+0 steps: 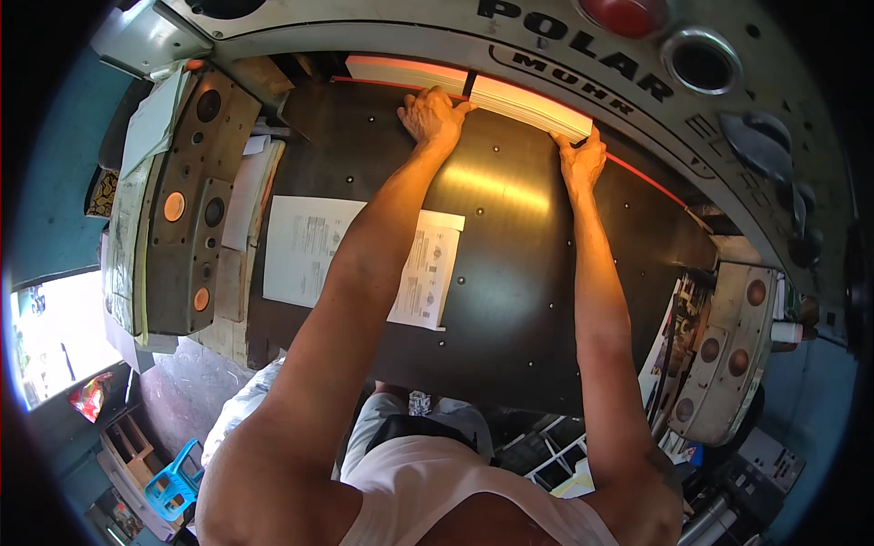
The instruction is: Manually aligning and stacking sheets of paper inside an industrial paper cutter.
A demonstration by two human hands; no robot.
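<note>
Under the front beam of a Polar Mohr paper guillotine (580, 75), two stacks of cut paper lie side by side with a narrow dark gap between them. My left hand (433, 117) is at the front edge of the left paper stack (403, 74), its thumb reaching to the near left corner of the right paper stack (529, 107). Around that right stack's near right corner, my right hand (580, 153) has its thumb on the front face and fingers at the side. A printed sheet (427, 273) lies flat on the dark metal table (505, 307), partly hidden by my left forearm.
Metal side blocks stand left (188, 198) and right (727, 355) of the table. Papers and boards (252, 198) lean by the left block. A red strip (645, 179) runs along the cutting line. A blue plastic stool (174, 481) stands on the floor at lower left.
</note>
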